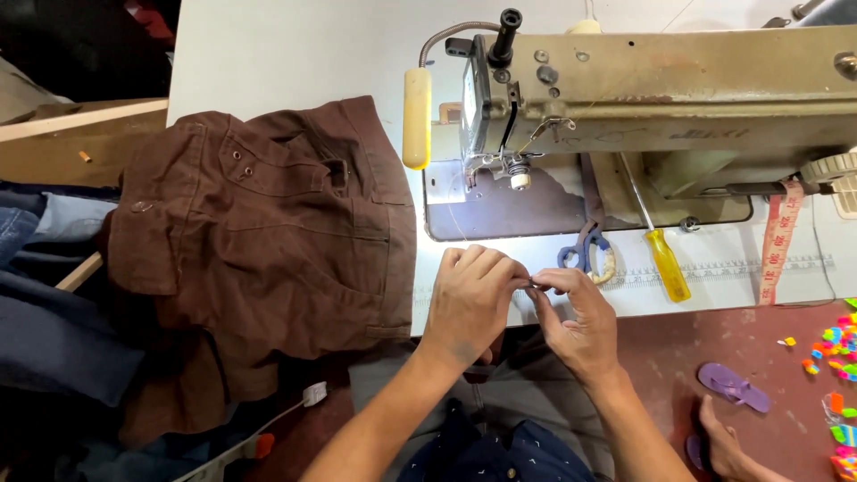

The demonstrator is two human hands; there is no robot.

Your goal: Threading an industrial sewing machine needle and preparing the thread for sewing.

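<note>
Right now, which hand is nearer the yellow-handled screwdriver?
Right. The right hand sits just left of the yellow-handled screwdriver, beside the scissors; the left hand lies farther left, toward the brown garment.

Tailoring workshop: industrial sewing machine (661, 98), brown garment (268, 232).

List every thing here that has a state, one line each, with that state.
left hand: fingers pinched on a small metal piece, too small to identify
right hand: fingertips meeting the left at the same piece
brown garment: spread flat, hanging over the table edge
scissors: lying closed
yellow-handled screwdriver: lying flat
measuring tape: draped down
sewing machine: no fabric under the needle
</note>
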